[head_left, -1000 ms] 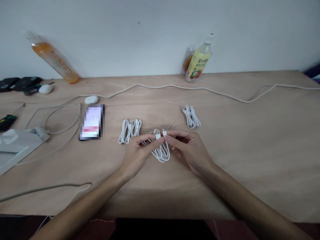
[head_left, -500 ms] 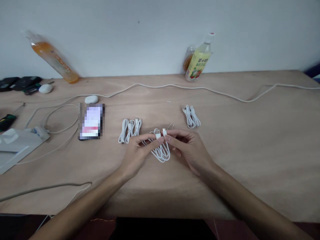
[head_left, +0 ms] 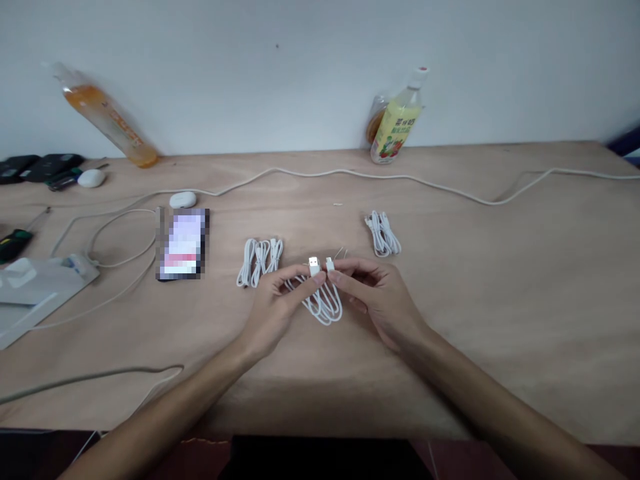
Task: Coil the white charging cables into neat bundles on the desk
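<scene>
White was the cable (head_left: 320, 311), which in the head view hung in loose loops below the two hands; whether it touched the wooden table (head_left: 500, 280) could not be told. The left hand (head_left: 275, 300) pinched the broad USB plug (head_left: 313, 267) between thumb and forefinger, and the right hand (head_left: 385, 297) nipped the smaller plug (head_left: 330, 265) likewise, just beside it. The cord looked light, limp and apt to tangle; the stiff housings seemed the surest hold, sparing the metal tips.

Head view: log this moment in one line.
left hand: pinches USB plug; right hand: pinches smaller plug; cable: looped; cable bundle: beyond right hand
</scene>
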`<state>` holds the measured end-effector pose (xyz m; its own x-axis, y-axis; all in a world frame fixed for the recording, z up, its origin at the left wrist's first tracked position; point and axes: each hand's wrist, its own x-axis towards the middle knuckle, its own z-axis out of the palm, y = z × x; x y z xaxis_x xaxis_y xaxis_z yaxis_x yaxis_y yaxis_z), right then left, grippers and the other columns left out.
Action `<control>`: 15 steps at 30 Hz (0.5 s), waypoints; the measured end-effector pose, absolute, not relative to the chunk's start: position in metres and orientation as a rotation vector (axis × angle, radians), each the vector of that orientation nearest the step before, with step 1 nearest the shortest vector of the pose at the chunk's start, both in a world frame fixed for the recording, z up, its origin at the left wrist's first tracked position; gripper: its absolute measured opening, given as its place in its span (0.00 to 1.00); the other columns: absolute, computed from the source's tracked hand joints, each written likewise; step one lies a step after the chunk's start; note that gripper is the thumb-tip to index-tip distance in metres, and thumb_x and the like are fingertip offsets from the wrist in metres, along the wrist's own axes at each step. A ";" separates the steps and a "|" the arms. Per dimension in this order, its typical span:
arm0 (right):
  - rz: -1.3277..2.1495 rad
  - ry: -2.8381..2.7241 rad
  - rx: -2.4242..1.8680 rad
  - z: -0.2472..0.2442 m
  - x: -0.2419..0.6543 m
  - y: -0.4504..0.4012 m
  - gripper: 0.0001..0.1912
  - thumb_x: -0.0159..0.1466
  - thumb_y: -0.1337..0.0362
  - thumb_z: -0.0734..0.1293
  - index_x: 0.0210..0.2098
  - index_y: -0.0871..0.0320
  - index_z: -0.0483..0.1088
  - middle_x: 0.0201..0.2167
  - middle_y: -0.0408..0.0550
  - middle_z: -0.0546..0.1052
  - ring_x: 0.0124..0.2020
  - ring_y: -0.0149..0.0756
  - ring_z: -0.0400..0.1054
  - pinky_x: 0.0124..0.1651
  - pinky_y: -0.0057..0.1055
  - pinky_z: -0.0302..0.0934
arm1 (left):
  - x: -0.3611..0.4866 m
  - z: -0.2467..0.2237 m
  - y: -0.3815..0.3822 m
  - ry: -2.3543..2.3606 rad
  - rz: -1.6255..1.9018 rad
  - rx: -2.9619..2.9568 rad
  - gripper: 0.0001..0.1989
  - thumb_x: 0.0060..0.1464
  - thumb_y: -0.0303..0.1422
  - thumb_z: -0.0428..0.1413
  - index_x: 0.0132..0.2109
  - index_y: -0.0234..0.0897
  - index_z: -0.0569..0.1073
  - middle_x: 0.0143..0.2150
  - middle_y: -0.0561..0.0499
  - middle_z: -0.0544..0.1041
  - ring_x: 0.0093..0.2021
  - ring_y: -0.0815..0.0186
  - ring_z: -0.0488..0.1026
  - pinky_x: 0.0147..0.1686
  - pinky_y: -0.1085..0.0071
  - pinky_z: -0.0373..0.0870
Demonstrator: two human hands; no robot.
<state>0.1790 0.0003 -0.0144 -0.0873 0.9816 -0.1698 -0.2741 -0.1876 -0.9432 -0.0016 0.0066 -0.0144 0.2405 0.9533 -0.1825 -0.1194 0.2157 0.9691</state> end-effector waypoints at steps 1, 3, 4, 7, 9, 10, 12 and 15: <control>1.508 -0.931 -1.095 -0.014 0.178 0.001 0.10 0.58 0.55 0.82 0.36 0.51 0.86 0.28 0.42 0.80 0.25 0.29 0.65 0.26 0.28 0.60 | -0.001 -0.015 0.006 1.005 0.980 1.035 0.11 0.59 0.41 0.71 0.37 0.38 0.85 0.35 0.52 0.84 0.36 0.68 0.75 0.40 0.71 0.70; 1.510 -0.892 -1.107 -0.013 0.177 0.001 0.12 0.56 0.54 0.82 0.35 0.53 0.84 0.27 0.41 0.79 0.24 0.29 0.64 0.25 0.28 0.60 | 0.001 -0.015 0.004 0.948 1.022 0.932 0.12 0.62 0.43 0.69 0.38 0.39 0.82 0.37 0.52 0.83 0.38 0.67 0.77 0.42 0.71 0.73; 1.515 -0.872 -1.114 -0.012 0.177 0.001 0.14 0.56 0.53 0.83 0.35 0.53 0.83 0.28 0.41 0.79 0.23 0.28 0.63 0.25 0.27 0.60 | 0.003 -0.014 0.004 0.920 1.034 0.859 0.13 0.62 0.43 0.69 0.39 0.39 0.80 0.38 0.52 0.83 0.39 0.66 0.79 0.44 0.69 0.75; 1.523 -0.834 -1.137 -0.010 0.176 0.001 0.18 0.54 0.50 0.83 0.33 0.54 0.79 0.29 0.42 0.79 0.23 0.27 0.63 0.24 0.25 0.58 | 0.006 -0.008 0.003 0.861 1.016 0.627 0.13 0.63 0.41 0.69 0.44 0.40 0.77 0.42 0.50 0.84 0.46 0.59 0.83 0.49 0.61 0.82; 1.510 -0.836 -1.159 -0.009 0.176 0.001 0.22 0.54 0.47 0.83 0.32 0.55 0.76 0.28 0.41 0.77 0.24 0.27 0.63 0.24 0.24 0.57 | 0.007 -0.003 0.003 0.849 1.003 0.530 0.13 0.65 0.40 0.68 0.45 0.39 0.73 0.46 0.47 0.84 0.49 0.55 0.85 0.49 0.56 0.85; 1.498 -0.844 -1.171 -0.009 0.177 0.001 0.23 0.55 0.45 0.82 0.32 0.55 0.75 0.26 0.40 0.75 0.23 0.27 0.62 0.24 0.24 0.57 | 0.006 -0.001 0.004 0.839 0.986 0.505 0.13 0.66 0.40 0.67 0.45 0.39 0.71 0.49 0.46 0.84 0.50 0.54 0.85 0.48 0.55 0.86; 1.463 -0.869 -1.199 -0.009 0.177 0.000 0.25 0.56 0.42 0.81 0.32 0.55 0.73 0.22 0.37 0.70 0.21 0.27 0.59 0.23 0.25 0.57 | 0.005 0.002 0.005 0.810 0.931 0.487 0.12 0.70 0.40 0.63 0.46 0.40 0.68 0.54 0.43 0.83 0.52 0.52 0.85 0.45 0.53 0.88; 1.408 -0.937 -1.249 -0.010 0.178 0.000 0.25 0.60 0.39 0.78 0.32 0.54 0.73 0.19 0.34 0.63 0.19 0.27 0.54 0.20 0.26 0.52 | 0.002 0.003 0.006 0.782 0.863 0.495 0.10 0.73 0.38 0.59 0.53 0.43 0.66 0.59 0.42 0.82 0.53 0.52 0.85 0.41 0.53 0.89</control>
<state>0.1782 0.0002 -0.0105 0.0248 0.9763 -0.2152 -0.1782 -0.2075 -0.9619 0.0018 0.0060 0.0031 0.4072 0.8196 -0.4031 -0.4815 0.5677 0.6678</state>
